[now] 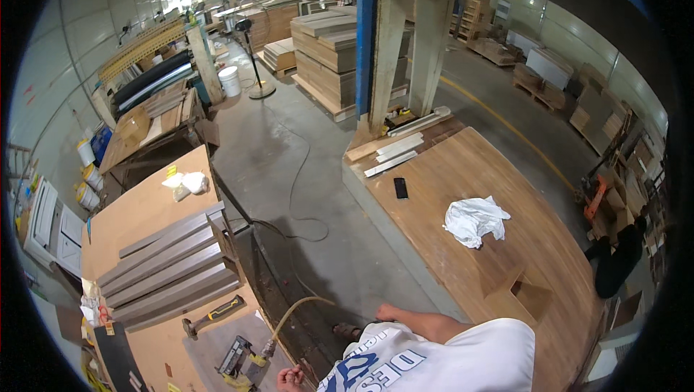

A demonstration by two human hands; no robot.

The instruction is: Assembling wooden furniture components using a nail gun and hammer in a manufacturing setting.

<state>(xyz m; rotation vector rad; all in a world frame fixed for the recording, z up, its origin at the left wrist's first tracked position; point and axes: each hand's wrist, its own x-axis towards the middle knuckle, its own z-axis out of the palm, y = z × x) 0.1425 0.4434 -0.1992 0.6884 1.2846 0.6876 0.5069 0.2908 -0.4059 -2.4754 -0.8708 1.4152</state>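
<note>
My left hand at lower edge, fingers curled, grip state unclear, just beside nail gun lying on left bench by hammer. Right hand unseen. I'd grasp gun handle squarely, keeping air hose slack.

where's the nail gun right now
In the head view the nail gun lies at the lower left, on the near end of the left workbench, just left of the person's left hand and below the hammer.

The left desk carries grey planks, a hammer, a nail gun; the right desk carries a white rag, a phone.
</note>
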